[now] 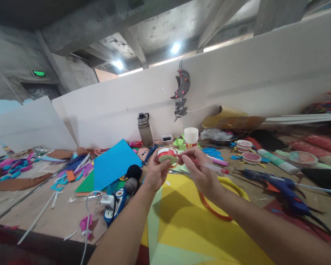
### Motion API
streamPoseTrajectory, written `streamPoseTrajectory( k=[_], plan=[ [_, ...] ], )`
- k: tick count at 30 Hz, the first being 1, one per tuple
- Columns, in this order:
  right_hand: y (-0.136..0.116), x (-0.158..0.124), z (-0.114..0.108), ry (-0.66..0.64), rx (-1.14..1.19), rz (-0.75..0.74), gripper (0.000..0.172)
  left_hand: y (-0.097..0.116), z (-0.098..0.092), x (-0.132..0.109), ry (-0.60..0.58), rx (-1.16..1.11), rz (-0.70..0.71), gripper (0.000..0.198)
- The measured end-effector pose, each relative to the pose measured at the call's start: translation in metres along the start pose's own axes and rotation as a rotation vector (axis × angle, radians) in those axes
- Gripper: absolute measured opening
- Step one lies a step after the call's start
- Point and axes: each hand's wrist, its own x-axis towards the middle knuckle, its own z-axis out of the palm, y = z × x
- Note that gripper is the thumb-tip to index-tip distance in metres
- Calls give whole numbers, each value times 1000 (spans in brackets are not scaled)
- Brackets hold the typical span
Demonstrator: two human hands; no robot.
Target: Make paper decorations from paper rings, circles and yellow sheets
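Held up over the table, a short round piece of paper cup (165, 151) with a white and red wall and a pale green face is in my left hand (157, 173). The fingers of that hand are closed round its side and lower edge. My right hand (200, 171) grips a pen (215, 168) with a clear barrel and a red end. The pen's other end points at the cup piece's right side; whether it touches I cannot tell. Below both hands lie yellow sheets (182, 209) and an orange-yellow ring (209, 209).
A stack of paper cups (191, 136) and a water bottle (145, 130) stand behind my hands. To the right lie a blue glue gun (285, 189) and decorated round pieces (251, 158). On the left are a blue sheet (113, 165) and a power strip (116, 206) with a white cable.
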Motion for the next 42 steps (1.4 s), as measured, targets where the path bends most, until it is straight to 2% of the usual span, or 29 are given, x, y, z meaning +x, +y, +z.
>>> streamPoseTrajectory(
  k=[10, 17, 42],
  plan=[
    [-2, 3, 0, 23, -16, -29, 9, -1, 1, -2, -35, 15, 0, 42],
    [-2, 1, -1, 19, -32, -14, 10, 0, 2, -2, 1, 41, 0, 43],
    [-6, 2, -3, 22, -78, 2, 15, 1, 3, -3, -12, 19, -42, 47]
  ],
)
